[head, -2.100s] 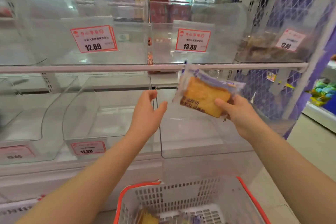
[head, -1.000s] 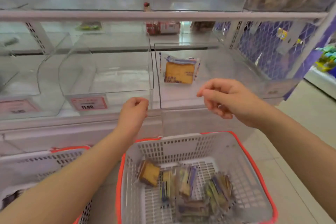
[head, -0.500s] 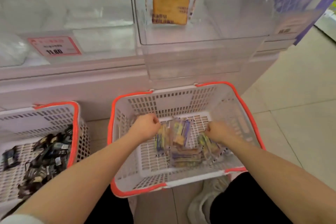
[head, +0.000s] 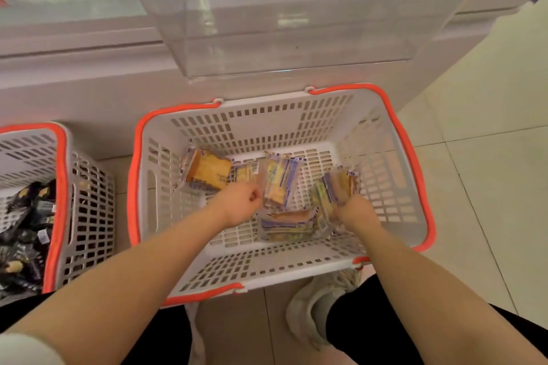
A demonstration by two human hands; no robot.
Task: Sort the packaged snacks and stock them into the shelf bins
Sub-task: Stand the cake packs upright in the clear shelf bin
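Now left hand (head: 237, 201) pinches upright snack pack (head: 278, 184); right hand (head: 354, 212) grips another (head: 335, 187).
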